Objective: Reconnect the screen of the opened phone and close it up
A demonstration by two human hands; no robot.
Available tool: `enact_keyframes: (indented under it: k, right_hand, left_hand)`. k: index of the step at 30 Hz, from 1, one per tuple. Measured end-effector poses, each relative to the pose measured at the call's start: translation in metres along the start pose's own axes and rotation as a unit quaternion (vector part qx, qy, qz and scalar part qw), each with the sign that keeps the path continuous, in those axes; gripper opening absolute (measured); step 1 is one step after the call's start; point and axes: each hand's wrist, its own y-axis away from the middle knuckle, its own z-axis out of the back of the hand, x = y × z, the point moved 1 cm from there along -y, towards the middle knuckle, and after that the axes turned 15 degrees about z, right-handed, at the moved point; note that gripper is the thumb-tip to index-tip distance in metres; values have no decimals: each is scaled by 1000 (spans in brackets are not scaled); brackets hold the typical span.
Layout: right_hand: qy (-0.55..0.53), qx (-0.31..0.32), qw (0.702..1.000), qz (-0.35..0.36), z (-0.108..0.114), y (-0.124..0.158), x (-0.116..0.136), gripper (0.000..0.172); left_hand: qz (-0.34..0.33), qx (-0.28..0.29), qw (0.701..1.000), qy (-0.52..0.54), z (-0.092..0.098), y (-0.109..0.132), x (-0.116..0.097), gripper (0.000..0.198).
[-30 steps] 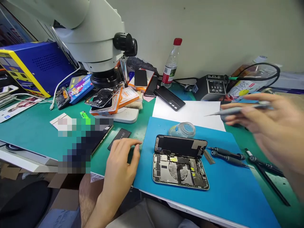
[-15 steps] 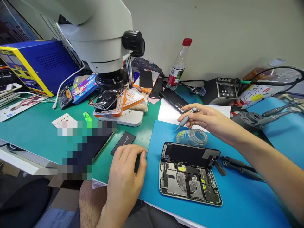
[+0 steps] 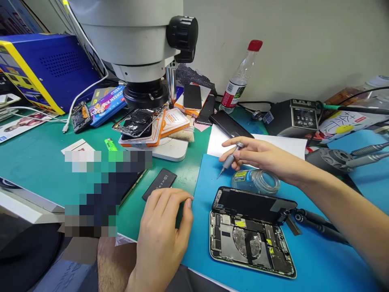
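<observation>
My right hand (image 3: 258, 156) holds a small grey precision screwdriver (image 3: 228, 161) between thumb and fingers, its thin tip slanting down to the left above the blue mat. Just below that hand a glass jar (image 3: 255, 181) lies on its side. In front of the jar is an opened phone (image 3: 251, 245), its inner parts bare and its screen (image 3: 255, 205) folded up along the far side. My left hand (image 3: 165, 231) rests at the mat's left edge, thumb and index fingertips pressed together; anything between them is too small to make out. A black phone battery (image 3: 159, 183) lies just beyond its knuckles.
A microscope (image 3: 142, 44) stands over stacked phone parts at the back. Tweezers-like dark tools (image 3: 322, 227) lie right of the phone. A bottle (image 3: 235, 87), a black control unit (image 3: 291, 119) and a blue-yellow device (image 3: 57, 69) line the back. A pixelated patch hides part of the left.
The whole view has shifted, with most bench things appearing further right. My right hand and the screwdriver have moved slightly left relative to the jar. My left hand keeps its pinched pose.
</observation>
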Motion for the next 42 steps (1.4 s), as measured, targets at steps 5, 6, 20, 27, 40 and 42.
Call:
enact_keyframes:
  k: [5,6,20,27,40,42]
  right_hand:
    - [-39,41,998,-29,1,-9,3,44]
    - [-45,41,998,-33,1,-10,3,44]
    - [-104,-206,969,83,6,9,31,45]
    - [-92,-432,881,168,-36,106,49,29]
    - [-105,-473,827,285,-113,160,-3,63]
    - [-98,-475,826,286,-112,161,-7,63]
  left_hand:
    - [4,-5,1000,6,0,-1,-1,15]
    - [3,-5,1000,8,0,-1,-1,16]
    - [-15,-30,999,37,1,-1,1,13]
    - [22,-1,981,192,19,6,-14,16]
    - [250,357,746,504,-22,21,-85,22]
    - [257,364,734,513,-24,21,-87,18]
